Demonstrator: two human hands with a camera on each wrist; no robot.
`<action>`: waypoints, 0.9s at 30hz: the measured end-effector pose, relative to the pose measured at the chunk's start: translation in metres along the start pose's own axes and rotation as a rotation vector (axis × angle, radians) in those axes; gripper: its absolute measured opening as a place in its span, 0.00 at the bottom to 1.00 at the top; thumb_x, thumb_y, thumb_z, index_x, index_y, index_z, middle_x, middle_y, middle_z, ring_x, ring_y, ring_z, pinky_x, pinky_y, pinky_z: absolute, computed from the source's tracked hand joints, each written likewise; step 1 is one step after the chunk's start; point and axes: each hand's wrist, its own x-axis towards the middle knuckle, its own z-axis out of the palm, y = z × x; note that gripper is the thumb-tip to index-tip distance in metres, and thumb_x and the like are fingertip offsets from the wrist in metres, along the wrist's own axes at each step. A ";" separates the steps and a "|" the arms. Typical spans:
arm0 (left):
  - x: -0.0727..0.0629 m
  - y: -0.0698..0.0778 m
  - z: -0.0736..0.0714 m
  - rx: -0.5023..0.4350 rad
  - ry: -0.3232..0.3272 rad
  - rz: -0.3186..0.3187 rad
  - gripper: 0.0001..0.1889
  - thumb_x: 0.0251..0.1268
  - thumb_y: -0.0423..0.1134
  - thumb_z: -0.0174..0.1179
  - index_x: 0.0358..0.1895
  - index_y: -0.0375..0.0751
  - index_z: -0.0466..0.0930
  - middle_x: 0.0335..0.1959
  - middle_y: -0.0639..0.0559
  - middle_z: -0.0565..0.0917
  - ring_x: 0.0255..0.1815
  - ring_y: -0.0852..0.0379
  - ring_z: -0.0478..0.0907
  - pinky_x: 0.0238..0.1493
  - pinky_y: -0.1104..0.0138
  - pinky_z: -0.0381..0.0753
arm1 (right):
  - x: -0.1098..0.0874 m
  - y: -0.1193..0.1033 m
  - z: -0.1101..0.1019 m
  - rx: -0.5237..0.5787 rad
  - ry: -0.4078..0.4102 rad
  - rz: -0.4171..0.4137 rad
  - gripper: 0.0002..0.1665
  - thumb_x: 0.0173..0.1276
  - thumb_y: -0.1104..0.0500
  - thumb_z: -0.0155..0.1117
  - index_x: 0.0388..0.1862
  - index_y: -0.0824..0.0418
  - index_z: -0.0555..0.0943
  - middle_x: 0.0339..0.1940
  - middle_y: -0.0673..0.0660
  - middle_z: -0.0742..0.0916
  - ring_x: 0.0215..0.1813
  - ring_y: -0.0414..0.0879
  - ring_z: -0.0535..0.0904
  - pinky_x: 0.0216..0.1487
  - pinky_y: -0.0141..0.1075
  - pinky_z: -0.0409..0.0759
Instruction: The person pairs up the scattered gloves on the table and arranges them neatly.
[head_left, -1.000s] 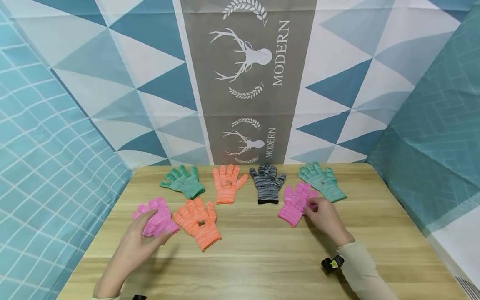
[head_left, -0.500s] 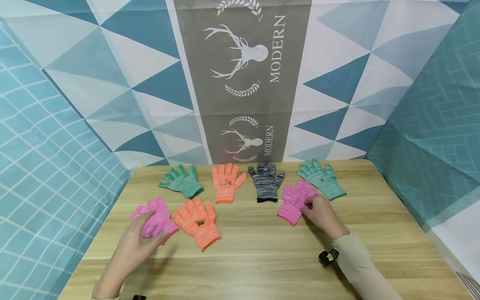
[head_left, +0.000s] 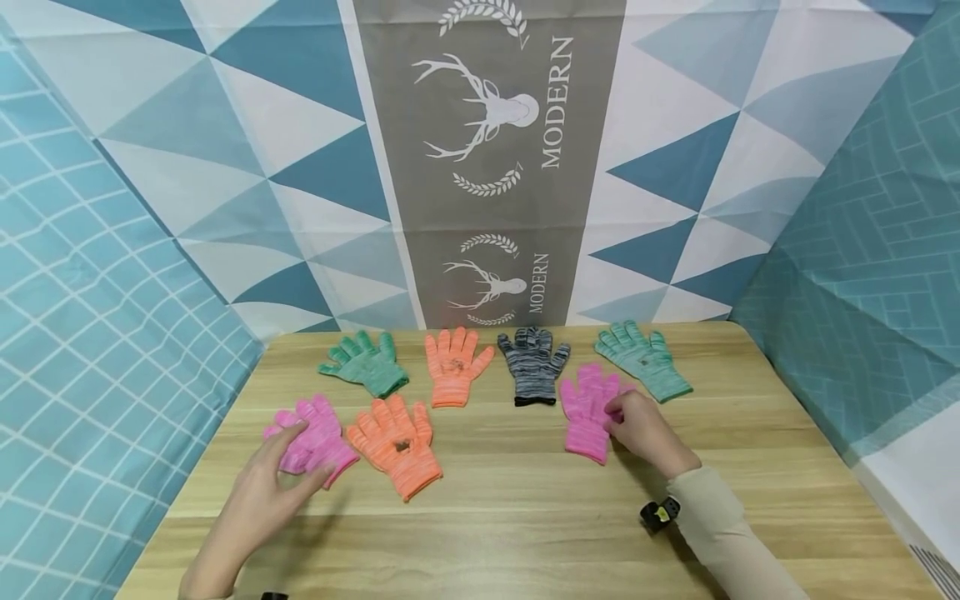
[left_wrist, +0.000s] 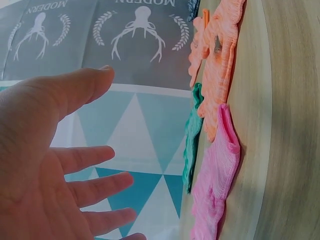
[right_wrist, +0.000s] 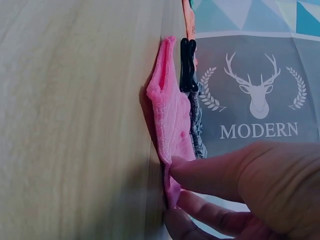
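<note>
On the right of the head view, my right hand (head_left: 649, 433) pinches the thumb-side edge of a pink knit glove (head_left: 588, 417). The right wrist view has thumb and fingertips on the edge of that pink glove (right_wrist: 172, 120), its cuff gaping toward the top. My left hand (head_left: 258, 492) hovers over another pink glove (head_left: 318, 442) at the left, fingers spread. In the left wrist view the left hand (left_wrist: 65, 160) holds nothing, and the pink glove (left_wrist: 217, 175) lies beyond its fingertips. An orange glove with a dark patch (head_left: 397, 446) lies beside the left pink one.
Along the back edge of the wooden table (head_left: 495, 533) lie a green glove (head_left: 367, 364), an orange glove (head_left: 452, 371), a grey-black glove (head_left: 534, 367) and a pale green glove (head_left: 645, 360). A patterned cloth backdrop (head_left: 495, 167) rises behind them.
The right pink glove has turned in my right hand: its cuff swung right and toward me, so it now lies straighter. My left hand has hardly moved.
</note>
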 end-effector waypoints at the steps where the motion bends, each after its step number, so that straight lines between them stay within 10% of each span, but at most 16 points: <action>1: 0.000 0.000 0.000 -0.002 0.000 0.002 0.40 0.60 0.45 0.75 0.71 0.32 0.69 0.67 0.24 0.73 0.67 0.21 0.67 0.60 0.28 0.67 | 0.000 0.001 0.000 -0.002 -0.006 -0.005 0.10 0.64 0.70 0.70 0.44 0.75 0.87 0.40 0.64 0.88 0.43 0.53 0.84 0.45 0.47 0.85; 27: 0.000 -0.010 0.001 -0.013 -0.015 -0.013 0.39 0.61 0.45 0.74 0.71 0.31 0.69 0.67 0.23 0.73 0.67 0.21 0.68 0.60 0.30 0.68 | -0.009 0.002 -0.013 0.004 -0.021 -0.102 0.04 0.67 0.69 0.69 0.39 0.66 0.89 0.34 0.55 0.88 0.36 0.43 0.81 0.37 0.36 0.82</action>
